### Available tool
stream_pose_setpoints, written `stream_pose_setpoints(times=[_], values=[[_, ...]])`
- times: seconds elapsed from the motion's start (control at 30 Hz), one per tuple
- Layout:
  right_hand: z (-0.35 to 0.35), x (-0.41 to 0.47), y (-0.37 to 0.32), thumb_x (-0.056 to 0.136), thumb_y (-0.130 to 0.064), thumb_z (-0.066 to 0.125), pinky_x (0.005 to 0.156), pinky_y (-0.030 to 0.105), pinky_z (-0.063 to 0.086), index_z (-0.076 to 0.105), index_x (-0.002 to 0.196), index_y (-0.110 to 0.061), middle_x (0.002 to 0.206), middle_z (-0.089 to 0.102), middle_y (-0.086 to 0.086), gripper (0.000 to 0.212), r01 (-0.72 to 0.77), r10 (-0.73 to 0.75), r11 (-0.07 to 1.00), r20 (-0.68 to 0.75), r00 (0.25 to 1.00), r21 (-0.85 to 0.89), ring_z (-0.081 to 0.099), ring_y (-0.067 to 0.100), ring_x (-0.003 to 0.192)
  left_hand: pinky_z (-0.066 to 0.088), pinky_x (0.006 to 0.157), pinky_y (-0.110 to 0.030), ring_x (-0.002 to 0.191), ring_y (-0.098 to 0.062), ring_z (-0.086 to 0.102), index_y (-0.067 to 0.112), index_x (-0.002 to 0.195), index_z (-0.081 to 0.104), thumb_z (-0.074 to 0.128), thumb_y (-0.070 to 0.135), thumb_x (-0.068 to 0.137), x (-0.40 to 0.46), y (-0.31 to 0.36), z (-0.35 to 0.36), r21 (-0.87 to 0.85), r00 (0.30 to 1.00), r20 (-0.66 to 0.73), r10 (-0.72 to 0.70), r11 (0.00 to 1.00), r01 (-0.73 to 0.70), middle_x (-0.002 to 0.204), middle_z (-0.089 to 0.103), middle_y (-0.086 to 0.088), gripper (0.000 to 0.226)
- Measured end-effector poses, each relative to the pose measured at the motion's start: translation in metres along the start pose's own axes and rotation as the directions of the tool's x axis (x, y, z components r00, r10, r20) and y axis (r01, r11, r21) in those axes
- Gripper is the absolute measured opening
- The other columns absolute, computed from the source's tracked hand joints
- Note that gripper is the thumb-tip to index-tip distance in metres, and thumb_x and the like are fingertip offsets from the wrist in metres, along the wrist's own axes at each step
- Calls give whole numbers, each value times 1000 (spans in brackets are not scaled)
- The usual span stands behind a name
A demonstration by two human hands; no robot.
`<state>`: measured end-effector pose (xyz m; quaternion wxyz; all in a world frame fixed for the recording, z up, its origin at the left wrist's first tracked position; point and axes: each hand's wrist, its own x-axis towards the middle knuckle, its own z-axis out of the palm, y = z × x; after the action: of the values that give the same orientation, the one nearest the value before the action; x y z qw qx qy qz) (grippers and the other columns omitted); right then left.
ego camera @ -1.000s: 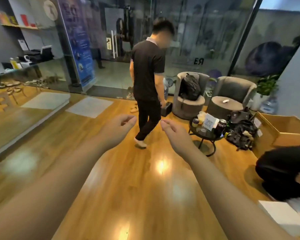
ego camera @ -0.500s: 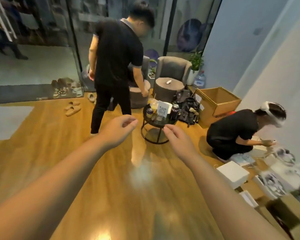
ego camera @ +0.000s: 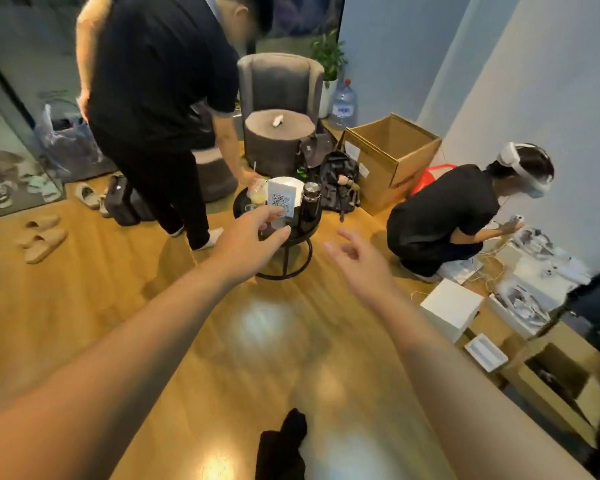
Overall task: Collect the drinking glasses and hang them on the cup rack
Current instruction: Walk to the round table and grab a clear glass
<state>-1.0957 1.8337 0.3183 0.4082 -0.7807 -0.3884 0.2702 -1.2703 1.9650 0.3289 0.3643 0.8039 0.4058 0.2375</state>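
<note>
while both arms reach out over the wood floor, the left hand is spread wide with nothing in it, and it hangs just in front of the small round black table. the right hand is off to the right of the table, fingers loose and apart, and it holds nothing too.

on the table, a clear drinking glass stands at the near edge, partly hidden by the left fingers. it is blurry, so i cannot tell if the fingers touch it yet. just behind it on the table are a white card with a square code, a dark bottle to its right, and a cup with a yellow drink to its left.

on the far side of the table, a person in black bends down with a hand by the yellow cup. right of the table, another person crouches by a cardboard box.

no cup rack shows here.

i think the grab comes next. the table top is crowded, so a quick reach could knock the card or the bottle over. the two people's hands could bump. clear glass is smooth and could slip and break on the hard floor.
</note>
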Motion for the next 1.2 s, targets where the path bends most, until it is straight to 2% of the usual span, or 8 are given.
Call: stream_pose_setpoints(times=[0.13, 0.3, 0.43, 0.57, 0.7, 0.9, 1.0, 1.2], values=[[13, 101, 15, 99, -51, 62, 98, 27, 38, 42, 157, -33, 151, 55, 1, 64, -43, 42, 999, 93, 995, 4, 49, 15, 140, 40, 91, -26, 125, -12, 54, 31, 141, 55, 66, 38, 97, 92, -41, 28, 0, 997, 15, -77, 997, 77, 129, 59, 14, 46], [34, 224, 37, 97, -52, 65, 102, 29, 38, 35, 159, -39, 160, 46, -2, 70, -81, 85, 996, 149, 985, -34, 43, 17, 146, 42, 92, -27, 128, -13, 51, 33, 147, 48, 70, 39, 93, 199, -105, 57, -11, 975, 7, -221, 975, 221, 142, 55, 9, 59], [71, 318, 72, 96, -52, 67, 106, 29, 35, 34, 159, -41, 162, 43, -8, 72, -77, 85, 996, 175, 981, -50, 41, 14, 148, 44, 97, -26, 116, -1, 48, 29, 145, 50, 76, 35, 89, 282, -167, 84, 0, 977, -22, -212, 977, 212, 127, 54, 19, 62], [120, 399, 123, 93, -54, 69, 105, 27, 34, 31, 160, -44, 163, 40, -12, 77, -103, 106, 994, 190, 976, -26, 37, 9, 149, 46, 96, -27, 124, -6, 49, 30, 152, 42, 81, 40, 83, 361, -248, 132, 16, 970, -4, -244, 970, 244, 140, 52, 11, 80], [164, 470, 170, 92, -51, 72, 103, 23, 35, 35, 156, -49, 156, 44, -20, 74, -118, 110, 992, 162, 981, 40, 39, -1, 143, 42, 111, -39, 140, -14, 42, 36, 156, 31, 83, 43, 78, 430, -326, 186, 21, 972, 74, -222, 975, 221, 154, 44, 9, 95], [225, 565, 222, 92, -49, 71, 100, 19, 34, 38, 156, -47, 155, 44, -21, 71, -144, 130, 985, 139, 982, 93, 40, -4, 141, 36, 103, -26, 139, -10, 42, 38, 156, 25, 83, 43, 77, 520, -407, 244, 70, 983, 107, -152, 987, 145, 153, 44, 13, 98], [250, 597, 243, 92, -55, 69, 90, 10, 36, 37, 156, -47, 152, 44, -21, 72, -143, 127, 985, 156, 980, 98, 49, -17, 124, 41, 112, -39, 140, -15, 42, 38, 157, 21, 83, 50, 74, 559, -441, 275, 109, 979, 143, -148, 985, 133, 155, 43, 8, 105], [276, 635, 282, 96, -51, 66, 104, 25, 33, 36, 157, -44, 158, 43, -13, 68, -157, 143, 982, 128, 981, 104, 37, -1, 138, 36, 116, -51, 145, -27, 35, 27, 160, 22, 83, 53, 72, 601, -478, 324, 216, 976, 172, -137, 972, 98, 158, 37, -2, 110]])
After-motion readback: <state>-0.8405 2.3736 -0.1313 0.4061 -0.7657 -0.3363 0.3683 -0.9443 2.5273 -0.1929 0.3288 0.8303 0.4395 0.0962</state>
